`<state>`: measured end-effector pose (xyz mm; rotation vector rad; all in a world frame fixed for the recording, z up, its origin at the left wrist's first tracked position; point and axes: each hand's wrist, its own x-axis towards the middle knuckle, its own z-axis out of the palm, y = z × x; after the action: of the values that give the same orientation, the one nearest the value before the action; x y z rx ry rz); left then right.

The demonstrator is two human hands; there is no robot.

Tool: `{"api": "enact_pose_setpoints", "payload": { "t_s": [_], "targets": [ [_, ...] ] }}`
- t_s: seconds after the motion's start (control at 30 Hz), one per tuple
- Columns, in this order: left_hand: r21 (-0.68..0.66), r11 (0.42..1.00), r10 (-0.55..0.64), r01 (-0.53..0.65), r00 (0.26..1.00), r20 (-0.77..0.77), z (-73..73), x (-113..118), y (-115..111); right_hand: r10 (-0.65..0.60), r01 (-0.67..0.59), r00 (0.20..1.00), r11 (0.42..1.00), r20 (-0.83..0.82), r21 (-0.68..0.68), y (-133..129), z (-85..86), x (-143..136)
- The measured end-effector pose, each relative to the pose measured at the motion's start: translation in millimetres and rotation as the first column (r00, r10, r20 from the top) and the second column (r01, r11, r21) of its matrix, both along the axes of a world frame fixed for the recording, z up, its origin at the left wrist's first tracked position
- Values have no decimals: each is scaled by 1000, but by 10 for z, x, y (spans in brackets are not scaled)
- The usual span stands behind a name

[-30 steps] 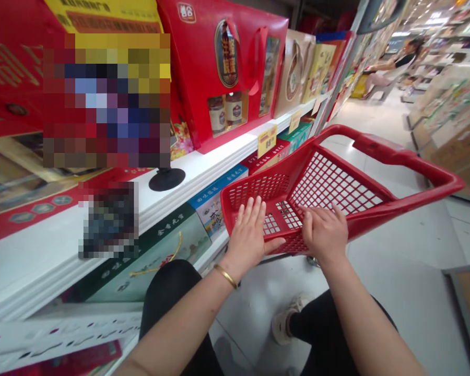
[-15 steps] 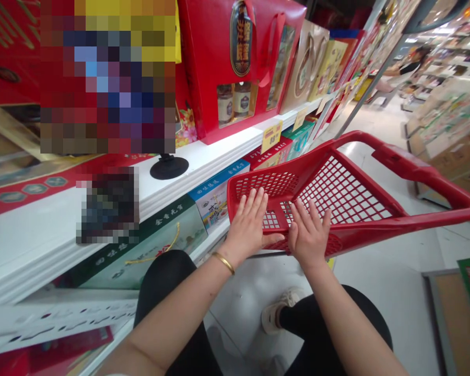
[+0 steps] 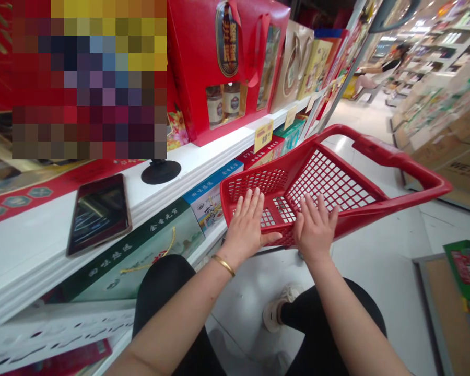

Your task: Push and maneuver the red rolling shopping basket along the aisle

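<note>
Cart [image 3: 358, 214] lies just beyond left hand [image 3: 243, 224] and right hand [image 3: 317, 232] — long axis left to right, handle [image 3: 394, 155] at the right end, right hand nearer it. Both flattened, palms down, pinching nothing — contact with the cart, can't tell.

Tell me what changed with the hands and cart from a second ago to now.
The right hand went from curled to open, its fingers stretched forward over the red cart. No pick-up or release visible. Unchanged: left hand flat and open, cart beside the white shelf.
</note>
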<state>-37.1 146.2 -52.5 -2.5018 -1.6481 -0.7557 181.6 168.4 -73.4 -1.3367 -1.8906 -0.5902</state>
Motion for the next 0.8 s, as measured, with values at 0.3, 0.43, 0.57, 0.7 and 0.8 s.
{"api": "enact_pose_setpoints", "payload": {
  "t_s": [0.3, 0.43, 0.57, 0.7, 0.8],
  "targets": [
    [5, 999, 34, -34, 999, -37, 7, -38, 33, 246, -238, 967, 965, 72, -109, -1, -60, -434],
    [18, 1000, 11, -10, 998, -62, 19, -23, 36, 99, -95, 995, 990, 29, -107, 95, -14, -120],
    [37, 999, 18, -15, 996, -86, 25, -3, 33, 15, -13, 1000, 993, 19, -121, 132, -14, -29],
    [42, 998, 50, -46, 993, -108, 19, 18, 28, 69, -63, 997, 987, 31, -147, 92, -85, -199],
    [46, 998, 51, -46, 990, -130, 16, 24, 27, 144, -134, 988, 981, 63, -140, 82, -131, -282]
  ]
}}
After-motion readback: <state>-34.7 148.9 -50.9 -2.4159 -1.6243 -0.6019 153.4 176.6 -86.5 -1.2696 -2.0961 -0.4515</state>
